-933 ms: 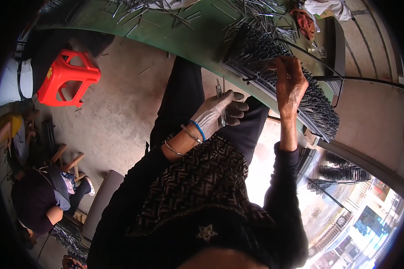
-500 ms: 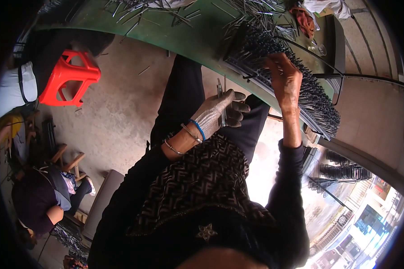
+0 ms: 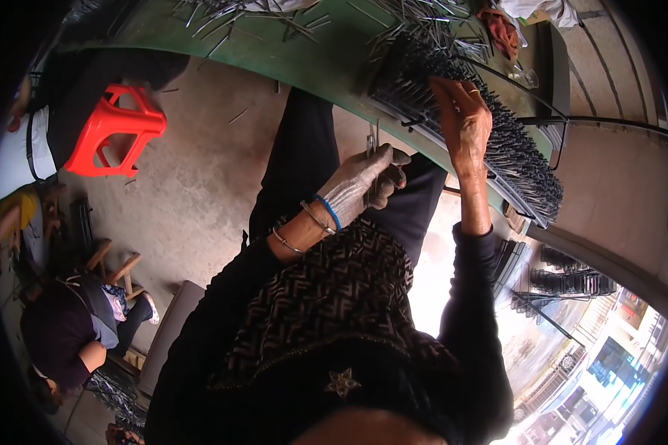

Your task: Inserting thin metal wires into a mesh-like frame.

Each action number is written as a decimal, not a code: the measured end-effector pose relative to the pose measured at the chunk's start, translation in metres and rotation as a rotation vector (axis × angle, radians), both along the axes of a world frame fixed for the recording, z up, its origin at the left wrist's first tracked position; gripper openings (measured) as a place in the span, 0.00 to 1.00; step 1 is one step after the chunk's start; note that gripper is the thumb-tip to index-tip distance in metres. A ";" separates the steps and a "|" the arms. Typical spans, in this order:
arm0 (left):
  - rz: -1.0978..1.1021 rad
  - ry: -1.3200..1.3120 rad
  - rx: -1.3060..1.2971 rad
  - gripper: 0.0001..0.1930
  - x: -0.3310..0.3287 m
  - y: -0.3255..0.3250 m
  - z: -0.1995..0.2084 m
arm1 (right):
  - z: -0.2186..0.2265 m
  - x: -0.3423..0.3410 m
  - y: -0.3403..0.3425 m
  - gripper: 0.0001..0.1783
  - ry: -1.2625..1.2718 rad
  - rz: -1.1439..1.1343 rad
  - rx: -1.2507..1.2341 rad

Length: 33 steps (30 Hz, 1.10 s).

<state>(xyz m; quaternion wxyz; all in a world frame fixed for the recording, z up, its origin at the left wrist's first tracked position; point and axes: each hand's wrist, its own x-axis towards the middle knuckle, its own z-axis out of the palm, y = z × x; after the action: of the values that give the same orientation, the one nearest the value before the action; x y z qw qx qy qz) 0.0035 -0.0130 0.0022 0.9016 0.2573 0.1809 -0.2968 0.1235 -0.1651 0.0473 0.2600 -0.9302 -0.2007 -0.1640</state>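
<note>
My left hand (image 3: pixel 358 182), in a pale glove with dark fingertips, is closed around a few thin metal rods (image 3: pixel 372 141) above my lap. The rods stick up past its thumb. My bare right hand (image 3: pixel 466 126) reaches over a long rack (image 3: pixel 523 170) packed with upright dark rods. Its thumb and fingers are pinched together above the rack's near side. Whatever they grip, if anything, is too small to make out. The rack rests along the front edge of a green table (image 3: pixel 297 70).
Loose metal rods (image 3: pixel 297 30) lie scattered at the back of the table, near a reddish cloth (image 3: pixel 501 33). A black metal frame (image 3: pixel 601 126) juts out right of the rack. On the floor at left stands a red stool (image 3: pixel 119 130). Another person (image 3: pixel 63 326) sits at the lower left.
My right hand has shifted slightly up and left along the rack. My left hand's fingers have curled in more around the rods, whose angle has changed a little.
</note>
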 end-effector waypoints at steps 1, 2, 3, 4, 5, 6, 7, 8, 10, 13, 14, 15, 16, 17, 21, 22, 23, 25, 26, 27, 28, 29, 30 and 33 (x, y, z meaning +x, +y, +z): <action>0.002 0.001 0.000 0.20 0.000 0.000 -0.001 | 0.000 -0.002 0.001 0.08 -0.036 -0.034 -0.020; -0.005 -0.036 -0.030 0.20 0.000 0.000 -0.003 | -0.002 -0.002 0.000 0.08 -0.035 -0.033 -0.019; -0.015 -0.072 -0.061 0.21 0.000 0.000 -0.004 | -0.004 -0.003 -0.002 0.09 -0.059 -0.013 -0.058; -0.017 -0.072 -0.062 0.21 0.000 0.000 -0.006 | -0.005 -0.003 -0.003 0.10 -0.084 0.007 -0.096; -0.062 -0.084 -0.064 0.20 0.001 0.001 -0.007 | -0.004 -0.004 -0.004 0.10 -0.083 0.005 -0.097; -0.106 -0.096 -0.064 0.20 0.001 0.001 -0.008 | -0.003 -0.007 -0.003 0.10 -0.130 0.014 -0.130; -0.107 -0.097 -0.064 0.20 0.002 0.001 -0.007 | 0.000 -0.010 -0.003 0.11 -0.177 0.023 -0.163; -0.117 -0.122 -0.058 0.20 0.003 0.000 -0.006 | 0.003 -0.013 -0.004 0.11 -0.178 0.023 -0.163; -0.122 -0.140 -0.050 0.20 0.002 0.002 -0.004 | 0.007 -0.022 -0.007 0.12 0.361 0.040 0.101; -0.176 -0.175 -0.007 0.20 0.002 0.002 0.002 | 0.009 -0.038 -0.005 0.10 0.671 0.225 0.432; -0.212 -0.168 0.022 0.20 0.001 0.001 0.004 | 0.011 -0.039 -0.002 0.10 0.778 0.188 0.310; -0.245 -0.163 0.051 0.20 0.002 0.000 0.005 | 0.006 -0.039 -0.002 0.09 0.831 0.199 0.438; -0.245 -0.165 0.051 0.20 0.002 -0.002 0.004 | 0.006 -0.037 -0.006 0.09 0.830 0.199 0.438; -0.226 -0.150 0.065 0.20 0.003 -0.004 0.002 | 0.010 -0.036 -0.010 0.08 0.893 0.188 0.457; -0.102 -0.168 -0.114 0.21 0.006 0.000 -0.013 | 0.016 -0.032 -0.013 0.07 0.729 0.102 0.567; -0.102 -0.168 -0.114 0.21 0.007 0.001 -0.013 | 0.023 -0.030 -0.010 0.07 0.559 0.007 0.529; -0.105 -0.159 -0.096 0.21 0.008 0.002 -0.014 | 0.030 -0.030 -0.006 0.06 0.412 -0.076 0.444; -0.107 -0.151 -0.076 0.21 0.008 0.002 -0.013 | 0.033 -0.025 0.001 0.06 0.239 -0.114 0.389; -0.122 -0.136 -0.066 0.20 0.007 0.001 -0.014 | 0.033 -0.022 0.004 0.06 0.068 -0.151 0.330; -0.138 -0.124 -0.057 0.20 0.007 0.000 -0.013 | 0.031 -0.018 0.007 0.05 0.065 -0.174 0.347; -0.138 -0.125 -0.056 0.20 0.006 0.000 -0.012 | 0.025 -0.012 0.007 0.05 0.064 -0.173 0.348; -0.143 -0.112 -0.028 0.19 0.006 -0.001 -0.009 | 0.015 -0.005 0.004 0.05 0.022 -0.161 0.316; -0.149 -0.102 -0.002 0.19 0.005 -0.001 -0.007 | 0.008 -0.001 0.004 0.05 -0.022 -0.150 0.283; -0.138 -0.088 0.011 0.21 0.002 -0.001 -0.004 | -0.005 0.001 0.005 0.05 0.000 -0.150 0.269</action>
<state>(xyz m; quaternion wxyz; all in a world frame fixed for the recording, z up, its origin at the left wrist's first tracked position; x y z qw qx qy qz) 0.0054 -0.0136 -0.0019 0.8848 0.2867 0.1247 -0.3456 0.1244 -0.1600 0.0423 0.3694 -0.8993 -0.1071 -0.2083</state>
